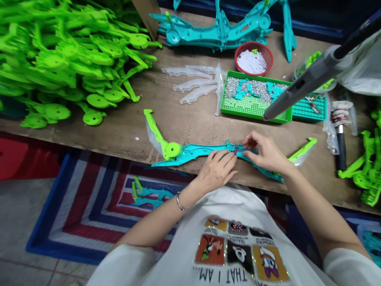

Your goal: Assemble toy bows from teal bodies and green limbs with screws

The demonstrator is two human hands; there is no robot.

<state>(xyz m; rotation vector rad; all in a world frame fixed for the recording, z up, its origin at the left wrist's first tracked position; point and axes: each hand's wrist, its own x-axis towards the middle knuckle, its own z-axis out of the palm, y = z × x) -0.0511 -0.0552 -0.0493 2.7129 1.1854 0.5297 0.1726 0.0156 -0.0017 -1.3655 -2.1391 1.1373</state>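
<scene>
A teal toy-bow shell lies along the near edge of the workbench, its inner side facing up. Lime-green arms are on it, one with a round disc at the left and another arm at the right. My left hand rests over the middle of the shell, fingers stretched across it and thumb apart. By its fingertips is a small dark-red piece, partly covered. Right of that, my right hand has its fingers curled towards the thumb at the shell; anything between them is too small to make out.
Lime-green parts pile at left. Behind lie clear plastic pieces, a green tray of screws and teal bits, a red basket of white pieces, and teal shells. A grey pole overhangs the tray; a hammer lies right.
</scene>
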